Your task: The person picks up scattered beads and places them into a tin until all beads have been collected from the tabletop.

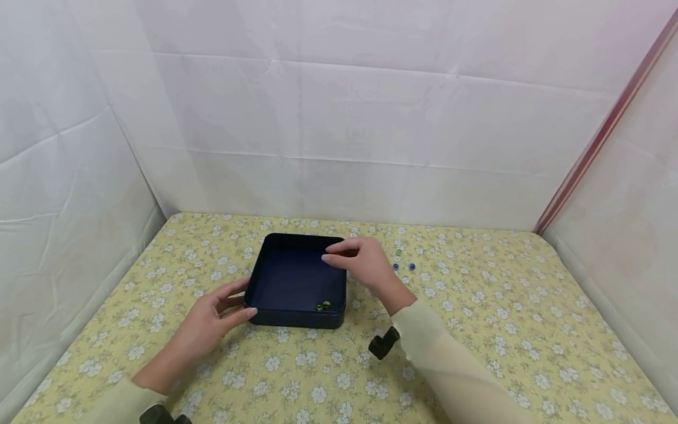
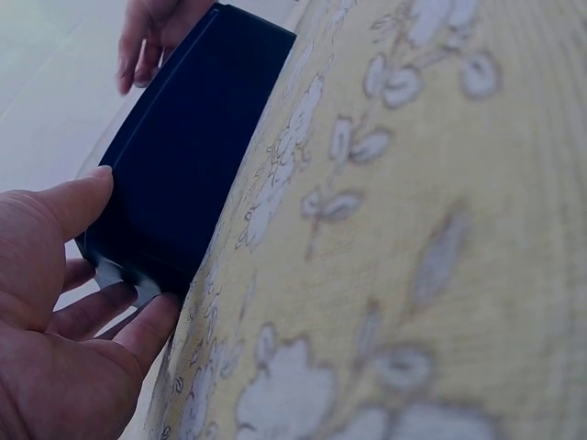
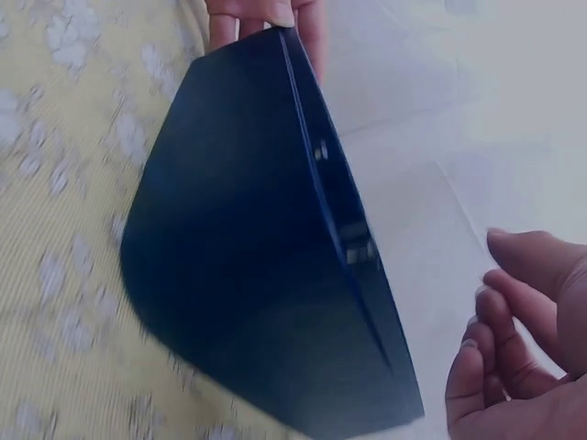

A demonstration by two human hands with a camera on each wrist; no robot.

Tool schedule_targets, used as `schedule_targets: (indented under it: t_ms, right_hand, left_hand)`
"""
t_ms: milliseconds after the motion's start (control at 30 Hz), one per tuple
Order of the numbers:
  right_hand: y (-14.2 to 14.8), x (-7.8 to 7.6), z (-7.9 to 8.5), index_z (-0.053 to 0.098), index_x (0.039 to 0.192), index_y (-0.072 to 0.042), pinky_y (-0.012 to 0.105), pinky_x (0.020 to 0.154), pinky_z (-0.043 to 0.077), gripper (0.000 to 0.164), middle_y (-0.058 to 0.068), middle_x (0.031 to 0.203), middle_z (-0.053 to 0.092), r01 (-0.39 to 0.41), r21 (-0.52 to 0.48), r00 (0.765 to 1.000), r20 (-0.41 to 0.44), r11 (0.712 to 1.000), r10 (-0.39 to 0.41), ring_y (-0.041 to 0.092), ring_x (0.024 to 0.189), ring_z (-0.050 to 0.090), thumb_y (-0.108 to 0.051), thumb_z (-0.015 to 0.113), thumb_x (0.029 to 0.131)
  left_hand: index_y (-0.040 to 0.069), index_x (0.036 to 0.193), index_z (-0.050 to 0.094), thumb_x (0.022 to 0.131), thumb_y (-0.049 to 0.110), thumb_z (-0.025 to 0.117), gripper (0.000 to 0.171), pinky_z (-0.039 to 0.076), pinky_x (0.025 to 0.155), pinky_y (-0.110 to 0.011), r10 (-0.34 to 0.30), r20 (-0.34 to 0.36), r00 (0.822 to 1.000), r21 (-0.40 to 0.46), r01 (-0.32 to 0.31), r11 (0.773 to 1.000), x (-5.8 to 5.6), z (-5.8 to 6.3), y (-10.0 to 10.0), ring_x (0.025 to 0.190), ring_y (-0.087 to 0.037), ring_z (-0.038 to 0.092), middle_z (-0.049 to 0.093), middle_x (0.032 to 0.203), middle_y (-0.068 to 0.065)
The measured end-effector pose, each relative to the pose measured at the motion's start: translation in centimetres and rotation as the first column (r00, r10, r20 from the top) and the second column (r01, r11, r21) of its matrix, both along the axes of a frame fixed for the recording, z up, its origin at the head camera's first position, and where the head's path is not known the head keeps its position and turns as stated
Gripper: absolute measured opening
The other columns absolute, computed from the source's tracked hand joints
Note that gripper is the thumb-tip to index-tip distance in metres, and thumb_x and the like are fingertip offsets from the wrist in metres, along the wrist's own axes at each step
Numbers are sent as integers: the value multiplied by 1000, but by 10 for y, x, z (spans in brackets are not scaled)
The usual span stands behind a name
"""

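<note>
A dark navy square tray (image 1: 296, 318), open at the top, rests on the flowered cloth. At its near left corner my left hand (image 1: 212, 315) grips it, thumb on the near side and fingers along the left side. My right hand (image 1: 365, 262) hovers over the tray's right rim, fingers bent and thumb a little apart from them. Nothing shows between its fingertips in the right wrist view. Inside the tray, at the near right corner, lie small green-yellow pieces (image 1: 323, 305), too small to identify.
Right of the tray lie two small blue pieces, one nearer (image 1: 395, 267) and one farther right (image 1: 412, 267), plus a small green square piece (image 1: 398, 252). White sheeting (image 1: 344, 118) walls the table's back and sides. The yellow flowered cloth (image 1: 503, 330) covers the table.
</note>
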State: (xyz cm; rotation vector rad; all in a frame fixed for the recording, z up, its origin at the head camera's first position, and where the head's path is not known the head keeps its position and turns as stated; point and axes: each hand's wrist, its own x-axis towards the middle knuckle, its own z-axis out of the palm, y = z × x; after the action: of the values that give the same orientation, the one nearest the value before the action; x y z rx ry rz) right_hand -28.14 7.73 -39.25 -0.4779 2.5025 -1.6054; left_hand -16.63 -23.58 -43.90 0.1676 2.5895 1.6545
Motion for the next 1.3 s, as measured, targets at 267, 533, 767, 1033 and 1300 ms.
schedule_targets:
  t_ms: [267, 533, 767, 1033, 1300]
  right_hand:
    - [36, -7, -13, 80, 116, -18, 47, 95, 60, 30, 2, 122, 73, 32, -102, 997, -67, 994, -39, 21, 109, 70, -34, 80, 91]
    - [72, -13, -26, 78, 118, -12, 52, 94, 60, 38, 5, 118, 72, 97, -146, 986, -124, 984, -116, 18, 102, 69, -39, 79, 91]
    - [100, -19, -31, 78, 116, -8, 45, 82, 61, 39, 4, 113, 71, 163, -168, 971, -149, 972, -188, 18, 92, 66, -38, 80, 91]
    - [126, -26, -38, 77, 120, -11, 45, 84, 61, 39, 7, 122, 70, 223, -105, 966, -108, 969, -234, 23, 98, 66, -38, 79, 92]
    - [146, -34, -45, 73, 129, -15, 42, 93, 59, 52, 3, 138, 64, 266, -18, 964, -9, 964, -266, 17, 110, 64, -50, 76, 91]
  left_hand:
    - [15, 160, 37, 97, 39, 72, 76, 60, 96, -31, 5, -3, 1000, -14, -5, 1000, 0, 1, 0, 140, -43, 51, 41, 160, -20]
    - [15, 160, 37, 97, 40, 72, 76, 60, 96, -31, 7, 4, 1000, -18, -7, 1000, 0, 1, 0, 140, -42, 51, 40, 161, -19]
    - [15, 160, 38, 96, 40, 72, 77, 60, 96, -31, 12, 3, 1000, -26, -12, 1000, -1, -1, 0, 139, -42, 51, 41, 161, -19]
    - [15, 160, 37, 97, 39, 72, 76, 60, 96, -31, 9, -4, 1000, -25, -9, 1000, -1, -1, -1, 139, -43, 51, 41, 160, -20]
    - [14, 160, 38, 96, 38, 73, 76, 60, 95, -29, 7, 4, 1000, -15, -7, 1000, -1, 0, -1, 139, -43, 51, 41, 161, -20]
